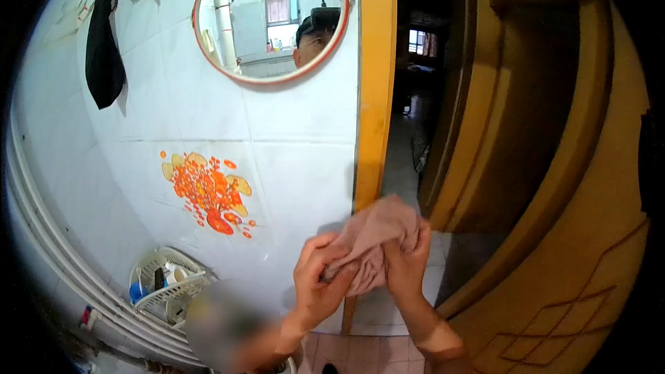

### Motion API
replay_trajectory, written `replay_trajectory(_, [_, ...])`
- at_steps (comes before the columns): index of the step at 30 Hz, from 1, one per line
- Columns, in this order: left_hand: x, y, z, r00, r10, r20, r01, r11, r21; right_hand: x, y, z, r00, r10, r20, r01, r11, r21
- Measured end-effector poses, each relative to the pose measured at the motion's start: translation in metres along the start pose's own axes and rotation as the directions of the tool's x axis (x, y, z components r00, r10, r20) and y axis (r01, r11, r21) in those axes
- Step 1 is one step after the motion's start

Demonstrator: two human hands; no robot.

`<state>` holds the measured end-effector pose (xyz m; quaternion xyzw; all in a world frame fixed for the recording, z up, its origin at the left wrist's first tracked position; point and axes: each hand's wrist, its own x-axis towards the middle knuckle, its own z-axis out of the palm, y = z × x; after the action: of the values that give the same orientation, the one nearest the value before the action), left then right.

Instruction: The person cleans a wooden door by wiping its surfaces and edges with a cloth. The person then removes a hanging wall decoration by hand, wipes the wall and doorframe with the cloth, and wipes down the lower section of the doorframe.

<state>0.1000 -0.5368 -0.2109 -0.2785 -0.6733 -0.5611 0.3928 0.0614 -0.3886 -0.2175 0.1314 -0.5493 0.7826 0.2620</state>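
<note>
Lower centre of the frame, in front of the yellow door frame [375, 76]: pinkish-brown cloth [370, 237], held up in both hands, bunched and creased. Left hand [317, 282]: grip closed, thumb and curled fingers pinching the near left edge. Right hand [409, 263]: thumb pressed on the front face, fingers around the right edge. Upper part stands in a loose fold above both grips. Wet or dry: cannot tell.

Risks, judged from the present layout:
(a) Slip. Each hand seems to hold only part of the bundle; an uneven pull, or one grip easing, could let a fold slide out. Drop would likely end on the tiled floor [377, 352], dirtying the cloth.
(b) Contact. Cloth overlaps the door frame in view; actual gap not readable. A swing forward could wipe a loose fold along the wood or the tiled wall [298, 187].
(c) Knock. Plastic basket [188, 284], lower left, holds small items, blue cup [138, 292] among them. A wide sweep of the left elbow might tip one out; depth between them uncertain.
(d) Tangle. Thumbs sit among deep creases; opening the bundle unevenly could leave it twisted.

Blurred patch beside the left forearm: contents not identifiable.
</note>
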Motion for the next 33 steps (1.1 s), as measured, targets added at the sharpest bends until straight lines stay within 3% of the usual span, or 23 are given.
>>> replay_trajectory(1, [0.027,0.009,0.000,0.988,0.152,-0.011,-0.151,0.986,0.070,0.020,-0.015,0.014,0.995,-0.082,-0.049,0.080,0.996,-0.036])
replay_trajectory(3, [0.072,0.021,0.000,0.952,0.306,-0.001,-0.302,0.940,0.159,0.054,-0.045,0.040,0.960,-0.255,-0.114,0.243,0.964,-0.109])
replay_trajectory(4, [0.092,0.021,0.002,0.952,0.307,-0.001,-0.303,0.940,0.157,0.070,-0.058,0.054,0.928,-0.348,-0.132,0.329,0.934,-0.142])
replay_trajectory(6, [0.115,0.018,0.005,0.899,0.435,0.045,-0.418,0.824,0.384,0.095,-0.064,0.073,0.819,-0.568,-0.086,0.539,0.811,-0.228])
replay_trajectory(8, [0.111,0.011,0.006,0.918,0.383,0.101,-0.389,0.823,0.414,0.106,-0.051,0.071,0.765,-0.642,-0.056,0.598,0.740,-0.309])
replay_trajectory(10, [0.097,-0.003,0.003,0.932,0.297,0.209,-0.361,0.829,0.428,0.099,-0.033,0.056,0.690,-0.720,0.073,0.645,0.567,-0.513])
replay_trajectory(11, [0.094,-0.008,0.004,0.930,0.305,0.203,-0.365,0.827,0.427,0.096,-0.023,0.049,0.684,-0.726,0.077,0.652,0.560,-0.511])
replay_trajectory(13, [0.087,-0.014,0.004,0.916,0.273,0.293,-0.379,0.825,0.418,0.091,-0.005,0.037,0.914,-0.399,0.078,0.395,0.830,-0.394])
replay_trajectory(14, [0.084,-0.015,0.005,0.905,0.311,0.289,-0.415,0.794,0.444,0.094,0.000,0.034,0.913,-0.398,0.087,0.399,0.830,-0.389])
replay_trajectory(16, [0.094,-0.013,0.004,0.885,0.345,0.312,-0.461,0.743,0.485,0.100,-0.008,0.038,0.970,-0.208,0.124,0.226,0.962,-0.156])
replay_trajectory(17, [0.102,-0.011,0.005,0.863,0.371,0.344,-0.504,0.695,0.514,0.107,-0.014,0.040,0.968,-0.211,0.136,0.230,0.962,-0.146])
replay_trajectory(19, [0.133,0.013,0.009,0.850,0.410,0.331,-0.526,0.648,0.551,0.130,-0.064,0.065,0.905,-0.416,0.085,0.422,0.903,-0.082])
replay_trajectory(21, [0.178,0.041,0.013,0.786,0.539,0.303,-0.596,0.530,0.603,0.166,-0.097,0.085,0.766,-0.642,-0.016,0.642,0.765,0.044])
replay_trajectory(22, [0.195,0.060,0.013,0.833,0.462,0.305,-0.536,0.532,0.656,0.179,-0.117,0.093,0.772,-0.632,-0.064,0.626,0.774,-0.093])
replay_trajectory(23, [0.212,0.078,0.015,0.815,0.496,0.298,-0.542,0.474,0.694,0.191,-0.134,0.099,0.770,-0.628,-0.111,0.596,0.770,-0.227])
replay_trajectory(24, [0.220,0.085,0.017,0.800,0.506,0.322,-0.557,0.430,0.710,0.202,-0.141,0.103,0.686,-0.713,-0.144,0.671,0.697,-0.253])
replay_trajectory(25, [0.226,0.088,0.018,0.785,0.514,0.346,-0.571,0.384,0.726,0.206,-0.140,0.100,0.685,-0.715,-0.138,0.680,0.696,-0.232])
replay_trajectory(27, [0.222,0.090,0.020,0.789,0.482,0.382,-0.566,0.327,0.757,0.208,-0.128,0.087,0.528,-0.838,0.137,0.783,0.418,-0.462])
replay_trajectory(28, [0.221,0.091,0.022,0.791,0.447,0.416,-0.568,0.285,0.772,0.207,-0.122,0.089,0.667,-0.732,0.136,0.724,0.594,-0.350])
replay_trajectory(32, [0.241,0.097,0.027,0.753,0.503,0.424,-0.560,0.152,0.814,0.216,-0.145,0.091,0.692,-0.688,0.221,0.713,0.699,-0.056])
replay_trajectory(33, [0.253,0.104,0.030,0.755,0.501,0.423,-0.553,0.140,0.821,0.223,-0.157,0.092,0.593,-0.770,0.236,0.800,0.597,-0.059])
